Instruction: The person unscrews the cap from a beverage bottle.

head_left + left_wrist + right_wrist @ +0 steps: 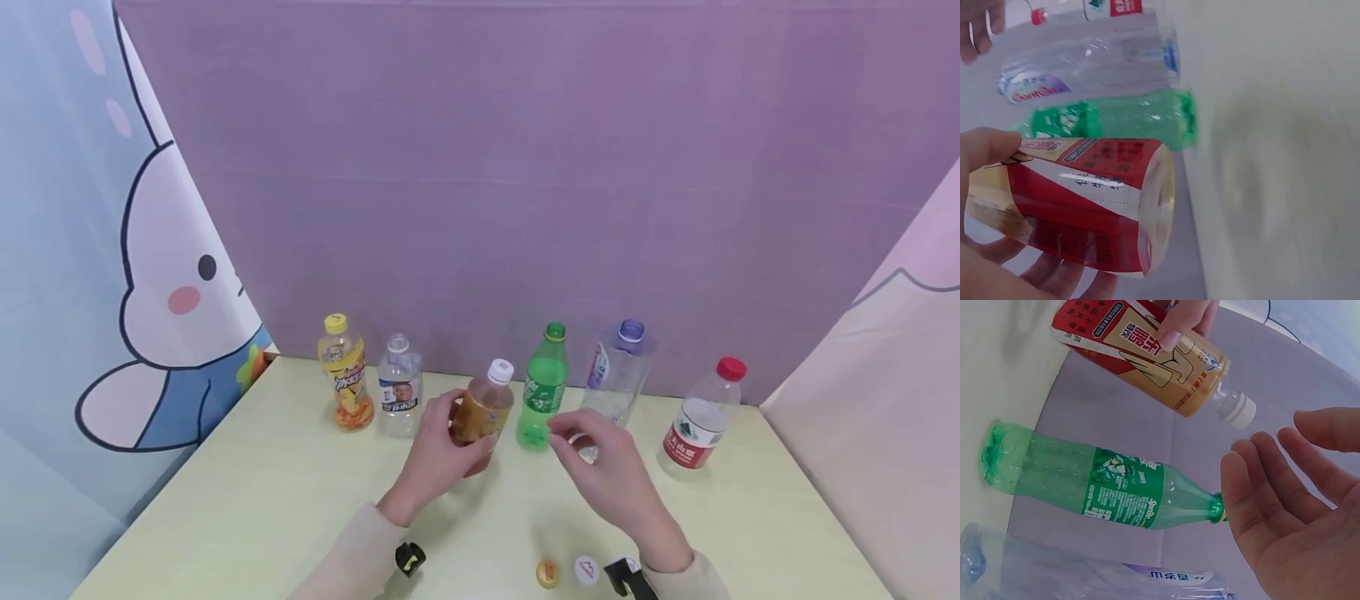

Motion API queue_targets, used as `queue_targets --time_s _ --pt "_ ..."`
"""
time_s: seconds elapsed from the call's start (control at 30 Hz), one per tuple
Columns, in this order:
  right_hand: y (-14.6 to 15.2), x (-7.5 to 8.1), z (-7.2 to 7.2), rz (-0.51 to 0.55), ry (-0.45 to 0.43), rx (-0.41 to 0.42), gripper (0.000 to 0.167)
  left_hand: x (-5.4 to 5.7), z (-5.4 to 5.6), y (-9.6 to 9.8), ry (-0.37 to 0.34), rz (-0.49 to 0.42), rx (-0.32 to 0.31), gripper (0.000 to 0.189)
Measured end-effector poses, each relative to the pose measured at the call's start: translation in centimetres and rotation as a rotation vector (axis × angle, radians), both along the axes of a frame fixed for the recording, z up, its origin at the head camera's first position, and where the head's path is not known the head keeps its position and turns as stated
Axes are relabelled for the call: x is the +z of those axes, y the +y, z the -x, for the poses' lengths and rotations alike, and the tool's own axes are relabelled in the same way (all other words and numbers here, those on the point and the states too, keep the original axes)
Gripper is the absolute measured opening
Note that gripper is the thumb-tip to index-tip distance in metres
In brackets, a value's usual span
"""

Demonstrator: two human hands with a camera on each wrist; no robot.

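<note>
My left hand [437, 454] grips a small bottle [480, 414] with a gold and red label and a white cap [500, 372]. It is tilted, its base raised over the table in the left wrist view. The right hand [611, 475] hovers to the right with thumb and fingers loosely bent, holding nothing. In the right wrist view its fingertips [1242, 447] are close to the white cap. Behind and between the hands stands a green Sprite bottle [545, 383], and a large clear bottle [618, 375] with a blue neck is partly hidden by the right hand.
A yellow-capped bottle [347, 375] and a clear bottle [400, 392] with a portrait label stand left. A red-capped bottle [701, 425] stands right. Loose caps, one yellow [548, 573] and one white [587, 571], lie near the front. A purple cloth [487, 183] hangs behind.
</note>
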State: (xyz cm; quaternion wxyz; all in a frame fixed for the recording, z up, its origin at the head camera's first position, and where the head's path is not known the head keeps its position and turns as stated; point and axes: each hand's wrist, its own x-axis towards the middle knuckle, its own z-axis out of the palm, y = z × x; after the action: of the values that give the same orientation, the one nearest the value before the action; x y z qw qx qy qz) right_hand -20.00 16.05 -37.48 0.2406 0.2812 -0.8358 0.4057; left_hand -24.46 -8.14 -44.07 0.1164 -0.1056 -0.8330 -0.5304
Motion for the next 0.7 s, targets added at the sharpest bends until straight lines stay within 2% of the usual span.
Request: queue_targets --time_s 0.1,0.23,0.53,0.7 --pt "-0.1 0.1 0.0 0.007 0.013 -0.005 0.024 0.4 -0.6 0.0 0.044 0.042 -0.026 0.071" --pt "0.0 0.3 0.0 0.018 0.017 -0.041 0.025 0.5 -1.0 -0.1 0.109 0.111 -0.03 0.069" --pt "0.3 0.8 -0.3 0.059 -0.076 -0.08 0.026 0.9 -1.9 0.0 0.188 0.146 -0.049 0.068" --pt "0.4 0.9 -0.3 0.084 -0.117 -0.093 0.031 1.3 -2.3 0.3 0.241 0.199 -0.048 0.068"
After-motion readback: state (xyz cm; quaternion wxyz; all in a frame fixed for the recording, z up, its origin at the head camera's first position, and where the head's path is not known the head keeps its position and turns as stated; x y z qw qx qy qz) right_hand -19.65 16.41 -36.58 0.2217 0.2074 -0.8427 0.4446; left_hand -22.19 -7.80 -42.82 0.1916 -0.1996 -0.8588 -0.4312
